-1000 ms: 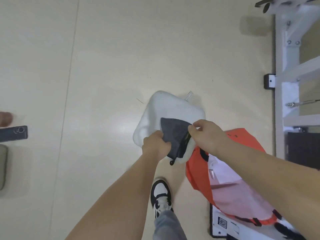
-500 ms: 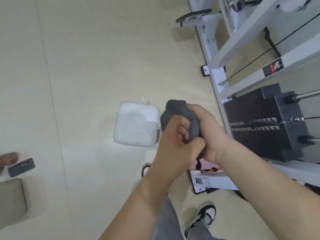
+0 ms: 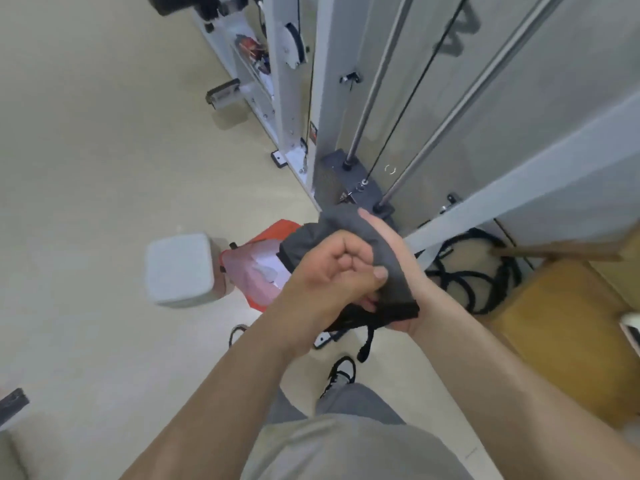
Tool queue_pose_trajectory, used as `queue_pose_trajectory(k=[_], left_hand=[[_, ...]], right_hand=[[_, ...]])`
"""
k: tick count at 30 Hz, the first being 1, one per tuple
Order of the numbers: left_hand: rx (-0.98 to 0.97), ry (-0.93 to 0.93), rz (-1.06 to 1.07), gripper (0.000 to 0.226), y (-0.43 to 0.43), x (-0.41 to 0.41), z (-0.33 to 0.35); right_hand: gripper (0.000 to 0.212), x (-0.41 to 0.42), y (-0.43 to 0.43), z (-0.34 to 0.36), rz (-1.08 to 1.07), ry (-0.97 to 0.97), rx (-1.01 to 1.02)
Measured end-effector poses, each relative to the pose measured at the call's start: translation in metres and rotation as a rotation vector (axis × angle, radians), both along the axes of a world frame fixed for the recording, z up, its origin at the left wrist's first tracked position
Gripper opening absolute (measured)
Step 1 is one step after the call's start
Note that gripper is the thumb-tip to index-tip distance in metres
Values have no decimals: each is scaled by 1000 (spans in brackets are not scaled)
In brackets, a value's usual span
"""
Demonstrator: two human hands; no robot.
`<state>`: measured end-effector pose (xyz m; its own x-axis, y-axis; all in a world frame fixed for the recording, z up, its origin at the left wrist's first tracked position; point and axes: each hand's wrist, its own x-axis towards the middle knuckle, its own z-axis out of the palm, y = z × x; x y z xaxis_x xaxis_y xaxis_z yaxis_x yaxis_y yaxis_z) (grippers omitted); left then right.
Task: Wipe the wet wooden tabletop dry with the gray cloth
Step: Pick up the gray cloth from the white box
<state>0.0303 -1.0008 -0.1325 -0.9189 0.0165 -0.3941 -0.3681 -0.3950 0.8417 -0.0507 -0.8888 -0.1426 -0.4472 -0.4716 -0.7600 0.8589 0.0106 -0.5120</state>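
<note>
While no writing legible, both hands [image 3: 346,271] clutch gray cloth [image 3: 388,268].

A home gym or exercise room: a white cable weight machine [image 3: 301,98] with steel guide rods [image 3: 377,77] and a dark weight stack [image 3: 332,181] rises at twelve o'clock from a smooth cream floor [image 3: 86,168].

Crumpled gray cloth [image 3: 349,233]; wooden tabletop [image 3: 568,337] at right.

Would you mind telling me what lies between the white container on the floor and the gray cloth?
In the head view, an orange-and-pink bag lies between the white container and the gray cloth.
</note>
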Motion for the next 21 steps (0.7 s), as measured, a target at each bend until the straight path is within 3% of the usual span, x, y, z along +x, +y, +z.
queue_pose_trajectory(k=[2, 6, 9, 12, 16, 19, 21], left_hand=[[102, -29, -56, 9, 28, -4, 13], [208, -68, -276, 17, 61, -15, 37], [94, -82, -438, 18, 78, -24, 57], [-90, -100, -459, 16, 91, -31, 66], [-396, -14, -386, 13, 122, -33, 66], [-327, 21, -577, 26, 166, -16, 71], [-256, -33, -672, 22, 199, -1, 75]], right_hand=[[56, 4, 41, 24, 13, -74, -10], [53, 23, 97, 59, -175, 15, -146], [51, 43, 125, 61, -457, 5, -238], [57, 66, 142, 63, -688, -20, -406], [62, 95, 162, 60, -903, 83, -280], [49, 114, 180, 58, -1031, 200, -44], [34, 133, 199, 62, -1100, 316, 126]])
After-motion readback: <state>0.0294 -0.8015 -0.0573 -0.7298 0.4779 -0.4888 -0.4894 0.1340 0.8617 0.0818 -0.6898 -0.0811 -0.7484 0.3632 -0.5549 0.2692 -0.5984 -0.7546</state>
